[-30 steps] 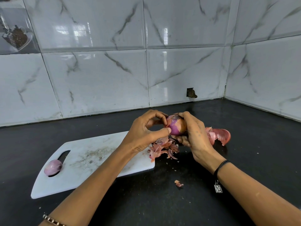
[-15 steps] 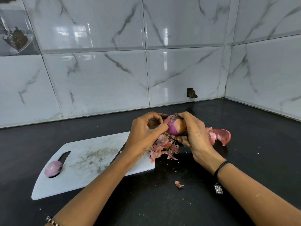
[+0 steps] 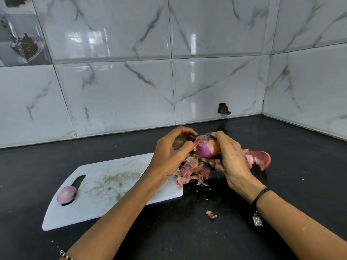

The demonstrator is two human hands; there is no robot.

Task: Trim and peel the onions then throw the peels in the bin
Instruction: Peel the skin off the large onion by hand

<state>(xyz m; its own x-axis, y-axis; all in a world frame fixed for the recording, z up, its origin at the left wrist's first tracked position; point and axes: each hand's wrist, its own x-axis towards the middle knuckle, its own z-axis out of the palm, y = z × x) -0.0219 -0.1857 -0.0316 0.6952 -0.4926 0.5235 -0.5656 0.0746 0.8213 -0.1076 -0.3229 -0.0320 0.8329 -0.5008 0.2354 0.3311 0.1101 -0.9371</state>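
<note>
Onion in hand (image 3: pixel 207 149): held up above the tabletop (image 3: pixel 281 184), over the right end of the cutting board (image 3: pixel 112 199); purple flesh bared on its near side, brown skin left on the far side and the top.

Right hand (image 3: pixel 230 158): grip closed round the onion from the right, fingers under and behind it, thumb over the top.

Left hand (image 3: pixel 169 156): grip nearly closed, thumb and forefinger pinched at the onion's left edge, where a scrap of skin stands up. Half a second back the pinch sat a little lower on that side (a small shift, not a new hold), so the strip appears to be coming away.

Peels (image 3: pixel 191 172): a loose heap right below the hands, half on the board's corner and half on the tabletop; one stray flake (image 3: pixel 211 214) lies apart, nearer the person.

Peeled onion (image 3: pixel 66 194): resting in the board's handle slot at the left end, unmoved over the last second.

Large skin piece (image 3: pixel 260 159): on the tabletop behind the right hand, partly hidden by it.

Meaning for the task: peeling of this onion looks about half done; the remaining brown skin must come off before anything is gathered.

Bin: not in view (nor is a knife), and no peels have been collected yet.
</note>
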